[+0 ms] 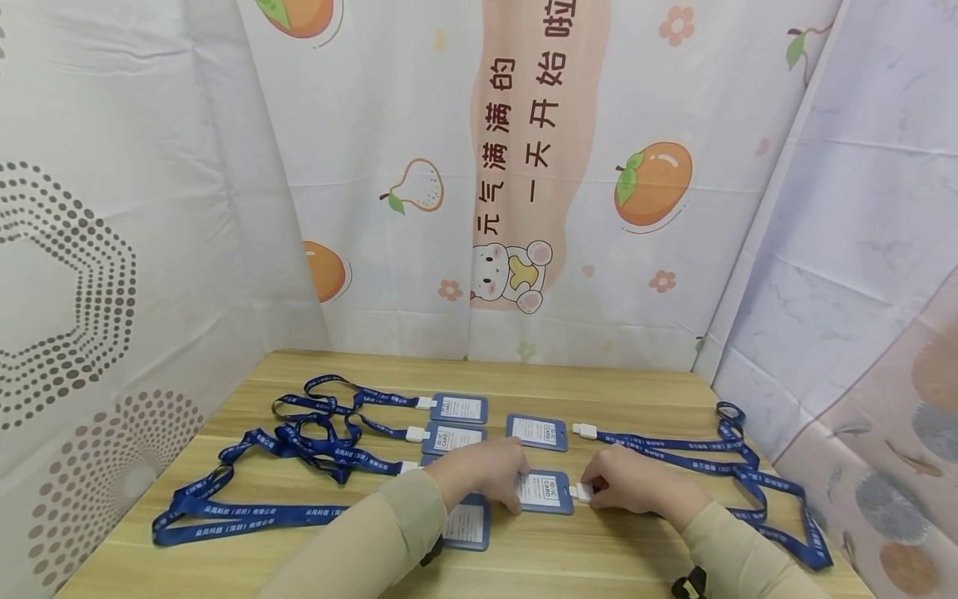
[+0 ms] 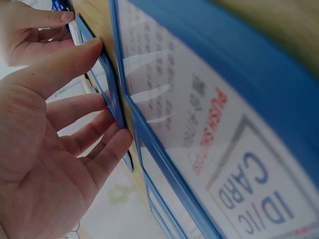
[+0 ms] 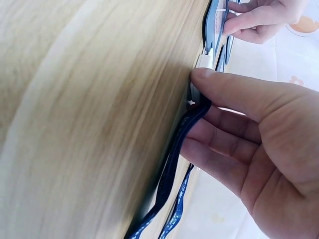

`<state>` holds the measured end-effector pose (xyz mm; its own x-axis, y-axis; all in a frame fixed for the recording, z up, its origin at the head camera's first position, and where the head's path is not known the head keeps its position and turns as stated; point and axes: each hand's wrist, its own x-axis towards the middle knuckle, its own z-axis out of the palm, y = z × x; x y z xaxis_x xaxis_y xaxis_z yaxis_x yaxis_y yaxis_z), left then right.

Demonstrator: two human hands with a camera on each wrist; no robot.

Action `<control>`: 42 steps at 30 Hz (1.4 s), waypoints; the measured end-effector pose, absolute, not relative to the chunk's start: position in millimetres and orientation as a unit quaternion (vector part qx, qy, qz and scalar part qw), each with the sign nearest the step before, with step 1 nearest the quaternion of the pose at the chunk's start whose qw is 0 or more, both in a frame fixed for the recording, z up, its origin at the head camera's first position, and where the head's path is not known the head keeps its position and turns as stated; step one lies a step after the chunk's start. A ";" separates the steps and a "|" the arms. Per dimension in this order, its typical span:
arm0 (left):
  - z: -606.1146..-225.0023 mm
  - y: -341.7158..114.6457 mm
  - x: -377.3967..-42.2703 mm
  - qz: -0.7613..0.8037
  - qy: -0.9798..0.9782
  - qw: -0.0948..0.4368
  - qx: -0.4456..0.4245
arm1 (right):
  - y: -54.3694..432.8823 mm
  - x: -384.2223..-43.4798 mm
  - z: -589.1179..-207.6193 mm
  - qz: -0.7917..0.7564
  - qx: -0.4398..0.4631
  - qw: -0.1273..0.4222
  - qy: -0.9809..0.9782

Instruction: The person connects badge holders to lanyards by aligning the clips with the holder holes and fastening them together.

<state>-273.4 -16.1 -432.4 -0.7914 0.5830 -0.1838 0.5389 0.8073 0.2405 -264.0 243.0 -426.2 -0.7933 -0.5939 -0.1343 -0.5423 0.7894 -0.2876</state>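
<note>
A blue-framed ID badge holder [image 1: 545,492] lies on the table in the head view, a white card showing inside. My left hand [image 1: 490,472] holds its left end, thumb at the near edge and fingers at the far edge; the left wrist view shows this grip too. At its right end, a white plastic clip [image 1: 582,492] meets the holder's slot. My right hand [image 1: 627,482] pinches that clip between thumb and fingers. From the clip, a dark blue lanyard [image 3: 172,169] trails along the table in the right wrist view.
Behind it lies another badge holder [image 1: 536,433], apart from a white clip [image 1: 586,430] on its lanyard [image 1: 677,457]. To the left, several holders form a column, including a back one [image 1: 460,408] and a front one [image 1: 467,524]. Their blue lanyards [image 1: 254,514] spread leftward over the wooden table [image 1: 636,557].
</note>
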 end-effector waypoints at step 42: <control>-432.9 -15.9 -274.2 0.078 0.939 0.113 0.314 | 239.0 -263.6 -427.8 -0.114 -0.341 0.078 0.930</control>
